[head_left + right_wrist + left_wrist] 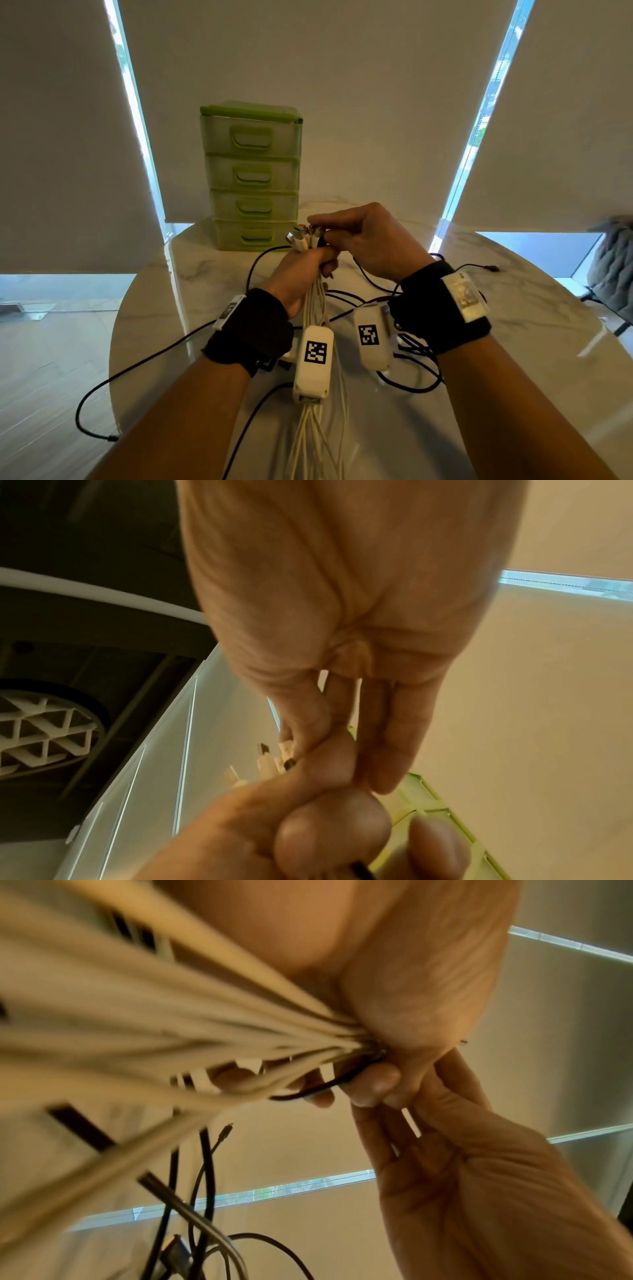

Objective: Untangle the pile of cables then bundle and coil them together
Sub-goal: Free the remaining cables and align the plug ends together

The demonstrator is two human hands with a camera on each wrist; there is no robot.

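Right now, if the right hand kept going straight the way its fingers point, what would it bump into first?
Almost at once the connector ends of the white cable bundle gripped in the left hand: the right hand already has its fingers on them. Beyond, probably the green drawer unit; depth is unclear.

Drawn blinds [308,85], marble table [513,342], possibly wood floor [41,377].

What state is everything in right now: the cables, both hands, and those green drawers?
White cables: gathered in a bunch, plug ends up, gripped by the left hand.
Black cables: mostly loose on the table.
Left hand: fist closed round the bunch.
Right hand: fingertips at the plug ends; exact grip unclear.
Green drawer unit: all four drawers closed.
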